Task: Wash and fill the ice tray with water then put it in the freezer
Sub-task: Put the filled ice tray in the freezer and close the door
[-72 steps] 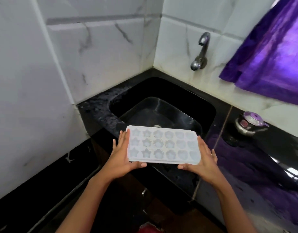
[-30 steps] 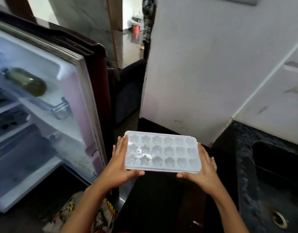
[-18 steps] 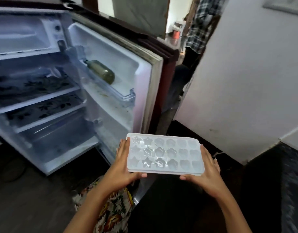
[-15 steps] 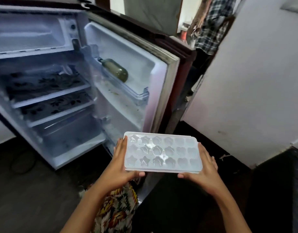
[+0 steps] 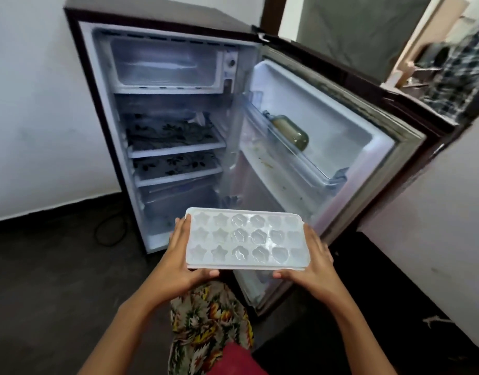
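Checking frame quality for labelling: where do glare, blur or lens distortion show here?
Head view: glare glints on middle cells of the translucent white plastic ice tray; the wide lens splays the open dark-brown fridge; the checked cloth at upper right is blurred.

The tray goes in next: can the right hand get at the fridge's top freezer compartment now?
Probably not freely. The fridge door stands open, but the right hand and left hand grip the white plastic ice tray, and a translucent flap seems to cover the freezer compartment.
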